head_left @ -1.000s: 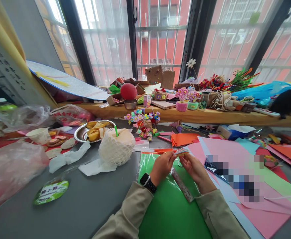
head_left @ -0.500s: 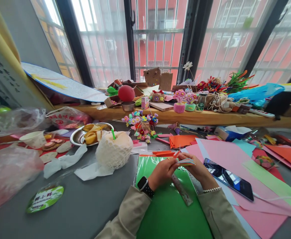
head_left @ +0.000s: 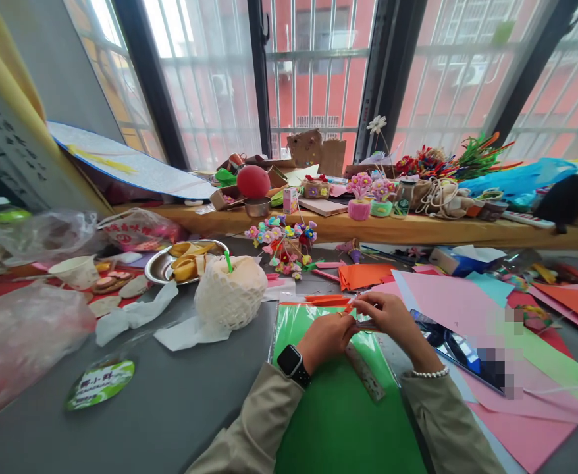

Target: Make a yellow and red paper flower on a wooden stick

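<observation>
The step in hand appears to be fine finger work on a slim bundle of strips [head_left: 367,324], held above the upper part of the green packet [head_left: 338,421]. The left hand [head_left: 326,339] is closed round the bundle, fingers curled in. The right hand [head_left: 390,316] is partly closed, its fingertips bent down to an orange strip [head_left: 349,307], also over the packet; the overlap hides whether they pinch it or merely touch. The next move seems to call for a steady left hold and a light, exact right-hand pinch. A ruler [head_left: 367,374] lies on the packet.
</observation>
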